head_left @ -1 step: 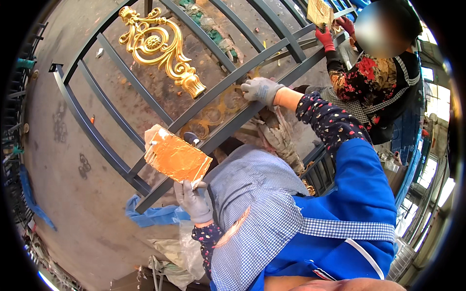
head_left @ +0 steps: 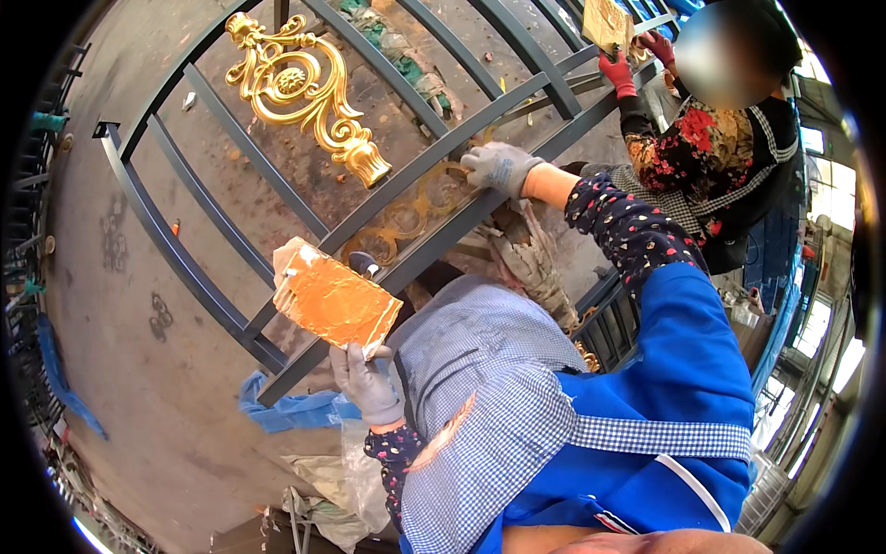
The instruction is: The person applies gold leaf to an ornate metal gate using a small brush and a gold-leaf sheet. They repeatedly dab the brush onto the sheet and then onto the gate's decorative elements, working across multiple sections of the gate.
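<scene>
My left hand (head_left: 367, 386), in a grey glove, grips the near edge of a flat piece of board (head_left: 337, 300) coated with shiny orange-gold paint. The board is tilted over the near end of a dark grey metal gate (head_left: 434, 245). My right hand (head_left: 501, 170), also gloved, is over the gap between two parallel rails, its fingers curled. Anything in those fingers is too small or hidden to make out. Dull gold ring ornaments (head_left: 406, 220) fill the gap beside it. A bright gold scroll ornament (head_left: 305, 88) is set between the gate bars.
Across the gate at right, a co-worker (head_left: 701, 157) in red gloves holds another gold-smeared board (head_left: 608, 25). Blue plastic sheeting (head_left: 291, 406) lies on the floor by the gate's near corner. Crumpled cloth (head_left: 531, 263) lies beneath the rails, and metal frames (head_left: 28, 203) stand far left.
My right hand has shifted very slightly to the right along the rails. My left hand and the painted board are almost still.
</scene>
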Action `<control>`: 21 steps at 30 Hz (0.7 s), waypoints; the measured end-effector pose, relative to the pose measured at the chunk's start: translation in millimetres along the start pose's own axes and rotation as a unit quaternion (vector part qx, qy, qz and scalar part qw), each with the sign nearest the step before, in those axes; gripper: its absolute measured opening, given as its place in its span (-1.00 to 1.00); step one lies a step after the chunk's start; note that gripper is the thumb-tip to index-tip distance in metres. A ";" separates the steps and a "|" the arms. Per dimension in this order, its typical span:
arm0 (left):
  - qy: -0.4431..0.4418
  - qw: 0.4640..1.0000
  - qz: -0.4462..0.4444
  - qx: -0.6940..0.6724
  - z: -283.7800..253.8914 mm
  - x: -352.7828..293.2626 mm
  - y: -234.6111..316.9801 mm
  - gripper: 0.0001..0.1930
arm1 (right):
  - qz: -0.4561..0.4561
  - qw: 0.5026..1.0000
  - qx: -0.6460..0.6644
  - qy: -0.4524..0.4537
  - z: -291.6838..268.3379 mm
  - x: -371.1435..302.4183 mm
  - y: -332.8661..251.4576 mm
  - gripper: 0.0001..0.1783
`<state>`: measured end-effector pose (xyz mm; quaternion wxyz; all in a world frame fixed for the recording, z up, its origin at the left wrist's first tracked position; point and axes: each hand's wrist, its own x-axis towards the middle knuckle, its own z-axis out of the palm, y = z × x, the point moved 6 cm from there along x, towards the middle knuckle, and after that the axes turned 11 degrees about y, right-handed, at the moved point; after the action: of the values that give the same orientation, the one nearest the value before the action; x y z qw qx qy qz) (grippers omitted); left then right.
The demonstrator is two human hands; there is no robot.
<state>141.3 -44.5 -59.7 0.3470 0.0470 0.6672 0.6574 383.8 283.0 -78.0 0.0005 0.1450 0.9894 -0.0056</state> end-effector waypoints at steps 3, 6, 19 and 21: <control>0.005 1.000 0.005 0.004 0.5 -0.5 1.7 -0.72 | 0.064 0.995 0.036 0.065 -22.7 -3.5 6.0 -0.83; -0.018 1.000 0.009 0.002 5.1 -0.3 3.3 -0.73 | 0.117 0.989 0.068 0.059 -21.6 -5.2 -12.8 -0.85; -0.027 1.000 -0.006 -0.008 -8.5 6.3 -9.4 -0.73 | 0.334 0.922 0.042 0.193 -6.8 1.5 -13.1 -0.87; -0.023 1.000 0.007 0.002 -17.2 10.3 -16.8 -0.70 | 0.380 0.912 0.010 0.157 -6.3 -10.4 0.7 -0.85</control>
<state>131.1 -55.9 -80.9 0.3575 0.0674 0.6599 0.6574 393.9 280.8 -71.6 -0.1540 0.5089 0.8469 0.0081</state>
